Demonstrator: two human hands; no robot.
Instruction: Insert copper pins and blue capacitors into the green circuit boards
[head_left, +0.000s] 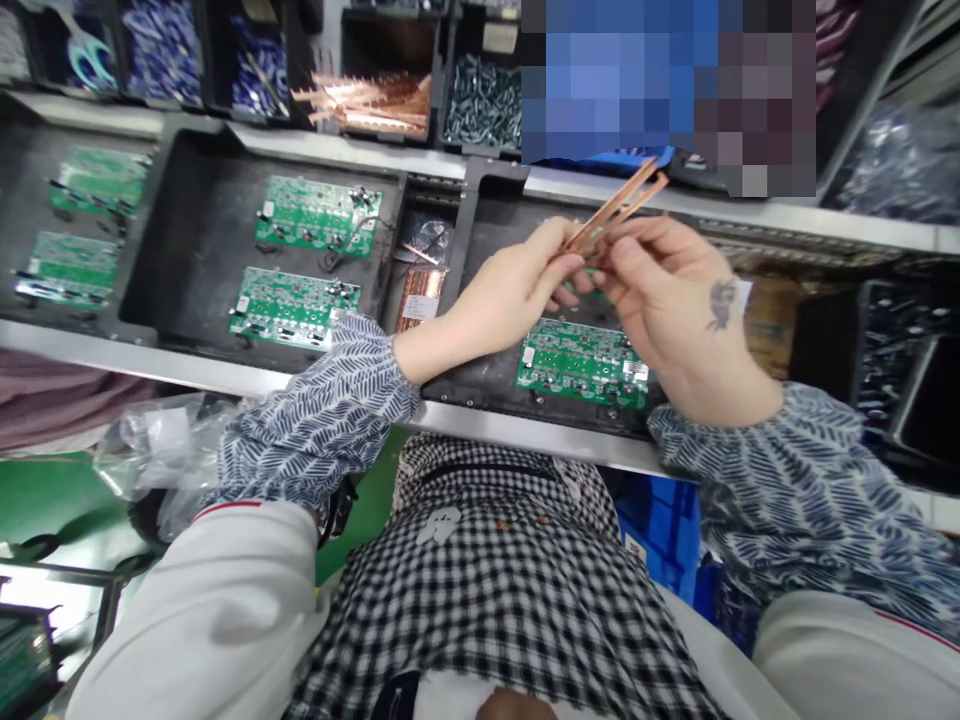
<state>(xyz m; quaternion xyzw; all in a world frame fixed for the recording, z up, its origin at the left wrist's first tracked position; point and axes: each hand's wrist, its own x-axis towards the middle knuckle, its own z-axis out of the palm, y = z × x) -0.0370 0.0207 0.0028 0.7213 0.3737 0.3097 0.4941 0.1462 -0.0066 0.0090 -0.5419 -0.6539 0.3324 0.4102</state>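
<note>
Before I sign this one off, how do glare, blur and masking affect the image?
Head view: bright glints on the copper pieces in the bin, pale sheen along the front rail; head view: clear bags at the right edge look soft; head view: coarse pixelation hides part of the upper right, while the held copper strips stay readable.

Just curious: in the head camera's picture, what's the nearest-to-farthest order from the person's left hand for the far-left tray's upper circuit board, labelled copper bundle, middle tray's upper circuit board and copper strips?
From the left hand:
1. Copper strips: in its fingers
2. Labelled copper bundle: left, narrow compartment
3. Middle tray's upper circuit board: farther left
4. Far-left tray's upper circuit board: leftmost
</note>
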